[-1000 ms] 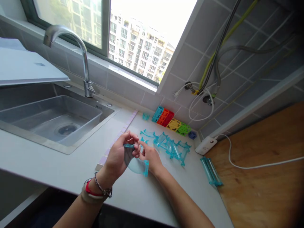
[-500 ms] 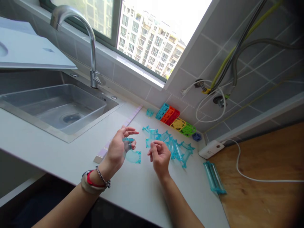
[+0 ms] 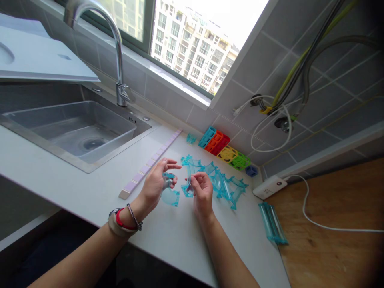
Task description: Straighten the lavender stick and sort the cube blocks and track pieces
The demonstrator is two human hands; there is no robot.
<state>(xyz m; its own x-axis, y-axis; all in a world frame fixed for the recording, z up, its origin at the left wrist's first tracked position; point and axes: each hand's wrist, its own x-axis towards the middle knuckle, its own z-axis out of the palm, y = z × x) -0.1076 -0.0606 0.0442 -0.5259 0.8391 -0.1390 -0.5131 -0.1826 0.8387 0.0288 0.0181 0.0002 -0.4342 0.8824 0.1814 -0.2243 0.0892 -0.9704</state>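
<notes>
My left hand (image 3: 156, 183), palm turned inward and fingers bent, holds a translucent blue curved track piece (image 3: 171, 197) that hangs below its fingers. Close by on its right, my right hand (image 3: 203, 193) pinches another translucent blue track piece (image 3: 187, 189) between thumb and fingers. That piece overlaps the pile behind it, so its far end is hard to make out. The two held pieces are apart. Just beyond my right hand lies a pile of translucent blue track pieces (image 3: 223, 185) on the white counter (image 3: 168, 244).
A row of coloured blocks, including a red block (image 3: 218, 144) and a green block (image 3: 241, 161), stands along the wall. Left lie a lilac strip (image 3: 144, 170) and the sink (image 3: 75, 160). A white power strip (image 3: 270, 187) and blue tubes (image 3: 272, 224) are at right.
My right hand has turned its track piece, which now shows tilted rather than face-on. My left hand has moved slightly right and up with its piece. The whole view has shifted a little.
</notes>
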